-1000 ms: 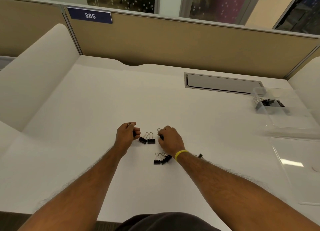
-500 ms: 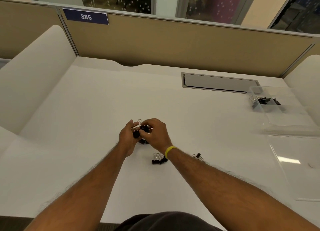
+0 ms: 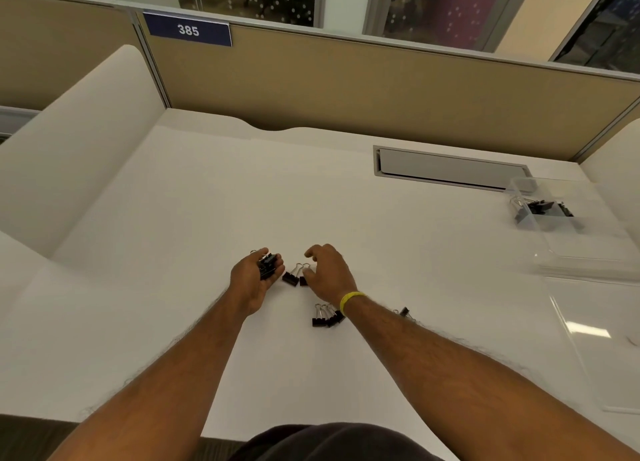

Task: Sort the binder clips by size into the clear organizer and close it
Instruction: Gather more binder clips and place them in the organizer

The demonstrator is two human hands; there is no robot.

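Observation:
My left hand [image 3: 254, 280] is cupped palm up around a small bunch of black binder clips [image 3: 267, 265]. My right hand [image 3: 329, 273], with a yellow wristband, hovers open with fingers spread just above two black clips on the desk [image 3: 291, 278]; one of them is partly hidden by the fingers. A tight group of black clips [image 3: 323, 317] lies under my right wrist. One more clip [image 3: 403, 312] peeks out behind my right forearm. The clear organizer [image 3: 588, 253] stands open at the far right, with several black clips [image 3: 540, 209] in its back compartment.
The organizer's clear lid [image 3: 606, 343] lies flat on the white desk at the right. A grey cable hatch [image 3: 446, 168] is set into the desk at the back. Tan partition walls and white side panels enclose the desk.
My hands met above the clips half a second ago and have now parted. The left hand holds more clips, and the right hand has opened over the pair on the desk.

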